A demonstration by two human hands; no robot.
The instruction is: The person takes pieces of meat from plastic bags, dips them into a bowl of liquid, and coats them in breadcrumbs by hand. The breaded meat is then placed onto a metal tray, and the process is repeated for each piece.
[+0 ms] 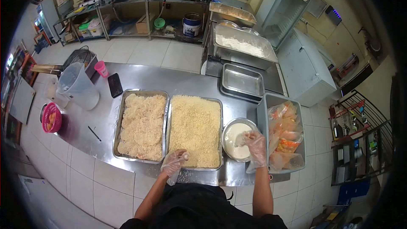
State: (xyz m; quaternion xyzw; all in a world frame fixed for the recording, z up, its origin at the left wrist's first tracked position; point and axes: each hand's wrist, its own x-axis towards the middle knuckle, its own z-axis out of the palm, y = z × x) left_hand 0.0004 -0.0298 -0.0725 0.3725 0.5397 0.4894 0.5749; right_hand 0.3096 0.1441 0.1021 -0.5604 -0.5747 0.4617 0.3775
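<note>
My left hand [174, 163], in a clear plastic glove, is at the front left corner of a metal tray of pale breadcrumbs [195, 131]. Its fingers are curled, with whitish residue at the tips. Over the right side of a round metal bowl [226, 154] of white batter [234, 135], my gloved right hand [255, 147] has its fingers drawn together. A whitish, wet-looking bit shows at those fingertips; I cannot make out what it is. Left of the crumbs, a second tray [116, 144] is filled with flat crumb-coated pieces [142, 123].
Right of the bowl stands a grey bin [263, 114] with bagged orange pieces [286, 135]. A phone [115, 85], pink cup [101, 68], clear pitcher [80, 87], pink basket [51, 118] and dark pen [94, 133] are leftward. Empty trays [242, 81] and a flour pan [243, 46] sit beyond.
</note>
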